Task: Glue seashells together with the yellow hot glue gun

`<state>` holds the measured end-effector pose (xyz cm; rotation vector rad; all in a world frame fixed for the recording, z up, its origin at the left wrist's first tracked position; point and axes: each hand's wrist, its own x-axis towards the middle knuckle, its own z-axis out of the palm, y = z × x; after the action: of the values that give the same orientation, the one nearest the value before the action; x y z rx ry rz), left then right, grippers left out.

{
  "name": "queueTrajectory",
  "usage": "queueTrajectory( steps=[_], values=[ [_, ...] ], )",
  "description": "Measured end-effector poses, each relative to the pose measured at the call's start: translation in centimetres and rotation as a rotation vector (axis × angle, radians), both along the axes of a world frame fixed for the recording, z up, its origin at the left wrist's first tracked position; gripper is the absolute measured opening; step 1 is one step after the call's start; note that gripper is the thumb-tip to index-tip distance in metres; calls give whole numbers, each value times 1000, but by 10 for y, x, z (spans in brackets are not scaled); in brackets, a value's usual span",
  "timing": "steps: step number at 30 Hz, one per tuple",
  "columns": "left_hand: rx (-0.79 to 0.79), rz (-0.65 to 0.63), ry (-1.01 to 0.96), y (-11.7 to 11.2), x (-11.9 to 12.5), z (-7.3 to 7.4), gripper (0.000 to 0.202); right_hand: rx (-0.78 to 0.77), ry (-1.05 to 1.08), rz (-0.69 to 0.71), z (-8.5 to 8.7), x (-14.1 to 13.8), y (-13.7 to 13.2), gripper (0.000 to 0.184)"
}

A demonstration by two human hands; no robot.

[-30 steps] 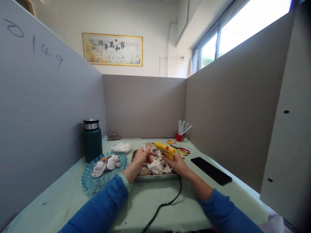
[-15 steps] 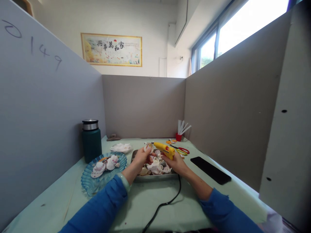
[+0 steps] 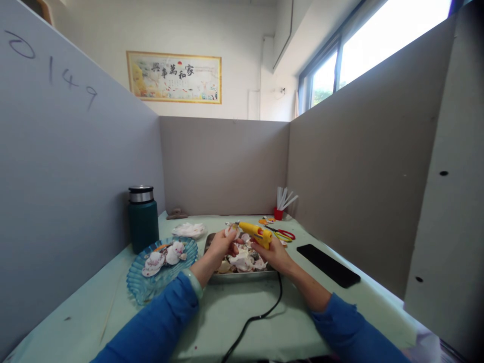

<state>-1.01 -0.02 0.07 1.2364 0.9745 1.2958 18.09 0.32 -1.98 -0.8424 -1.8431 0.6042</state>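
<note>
Between the thumb and fingers of my left hand (image 3: 222, 246) is a small pale seashell (image 3: 232, 231), partly covered by the fingertips. My right hand (image 3: 275, 254) is wrapped round the handle of a yellow hot glue gun (image 3: 256, 233). Its metal nozzle points left and lies at the shell's upper edge; whether they touch I cannot tell. Both hands are above a metal tray (image 3: 242, 276) heaped with white and brown shells (image 3: 244, 261). From below the right hand, a black cord (image 3: 260, 316) runs toward the table's front edge.
To the left, a blue scalloped plate (image 3: 139, 287) holds shells, near a dark green bottle (image 3: 143, 224). A white bundle (image 3: 189, 230) sits behind the plate. Scissors (image 3: 283, 234), a red cup (image 3: 279, 214) of white sticks and a black phone-like slab (image 3: 328, 265) are at right. Grey partitions (image 3: 225, 166) enclose the table.
Almost nothing differs. Both hands keep their places with the shell and the glue gun, and the whole view has shifted very slightly.
</note>
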Motion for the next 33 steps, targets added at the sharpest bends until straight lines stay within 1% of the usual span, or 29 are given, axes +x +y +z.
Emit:
queueTrajectory(
  steps=[6,15,19,26,33],
  values=[
    [-1,-20,41,-2,0,1,36,-23,5,13,2,-2,-3,34],
    [12,-48,63,0,1,-1,35,-66,21,45,1,-2,-3,41],
    [4,-55,78,0,1,-2,33,-81,17,49,3,-2,-5,39],
    [-13,-47,55,-1,1,-1,33,-55,8,54,3,-1,-6,36],
    [-14,-39,74,-1,1,0,32,-50,-3,61,5,-2,-8,34]
  ],
)
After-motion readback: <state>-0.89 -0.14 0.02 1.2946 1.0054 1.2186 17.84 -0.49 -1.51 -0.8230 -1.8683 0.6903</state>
